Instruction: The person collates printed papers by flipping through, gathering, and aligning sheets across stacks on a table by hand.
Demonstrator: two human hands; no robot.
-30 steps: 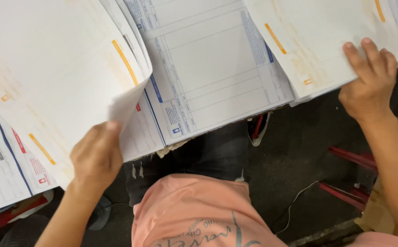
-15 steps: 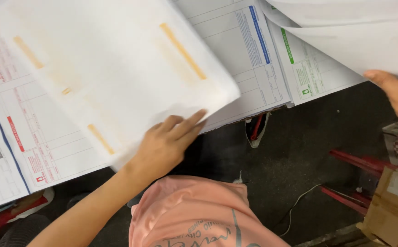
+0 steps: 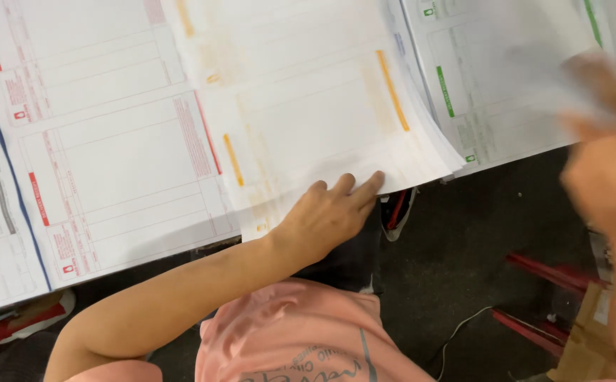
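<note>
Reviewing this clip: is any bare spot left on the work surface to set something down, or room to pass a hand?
None shows: orange-striped sheets, red-printed sheets and green-printed sheets overlap edge to edge. The left hand rests on the orange stack's near edge; the blurred right hand crowds the green side. Only the dark floor between the hands is bare.

Paper fills almost all of the top. 3 lots of big printed sheets lie side by side with no gap between them: the red-marked sheets (image 3: 110, 155), the orange-marked stack (image 3: 308, 120) in the middle, and the green-marked sheets (image 3: 506, 92). A hand can slide over them, but it cannot go down between them.

The left hand (image 3: 325, 219) lies flat on the near edge of the orange-marked stack and blocks that spot. The right hand (image 3: 605, 155) is blurry and covers the right edge.

Below the paper edge the dark floor (image 3: 463, 255) has open room. The red bars (image 3: 548, 276), a thin cable (image 3: 456, 339) and a brown box (image 3: 591, 346) crowd the right corner.
</note>
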